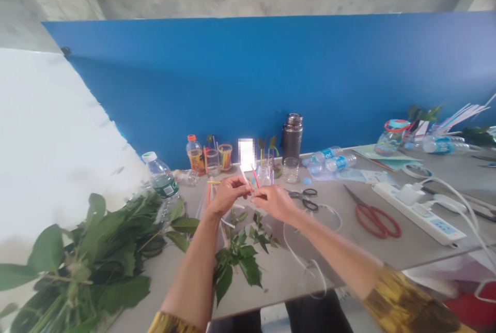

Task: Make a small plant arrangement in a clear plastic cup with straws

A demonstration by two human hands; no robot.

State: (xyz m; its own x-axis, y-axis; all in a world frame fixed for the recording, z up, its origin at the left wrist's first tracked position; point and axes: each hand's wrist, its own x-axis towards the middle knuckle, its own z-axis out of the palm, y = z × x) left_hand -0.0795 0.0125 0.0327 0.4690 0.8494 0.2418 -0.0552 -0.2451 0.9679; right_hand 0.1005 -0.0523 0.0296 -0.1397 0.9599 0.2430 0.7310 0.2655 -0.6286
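Observation:
Over the middle of the table, my left hand (229, 194) is closed in a pinch around a thin white straw (244, 173) that points up and away. Close beside it, almost touching, my right hand (274, 201) also pinches; what its fingertips hold is too small to make out. A red straw (254, 176) rises just behind the right fingers; whether it is held or stands behind them I cannot tell. Below both hands lie leafy green sprigs (242, 258). A glass jar (264, 173) with coloured straws stands just beyond, partly hidden by my hands.
A big leaf bundle (112, 255) covers the left side. Black scissors (309, 199), red-handled scissors (375, 219) and a power strip (420, 214) lie to the right. Bottles (165, 180), a dark thermos (292, 139) and a bright screen (247, 153) stand along the blue panel.

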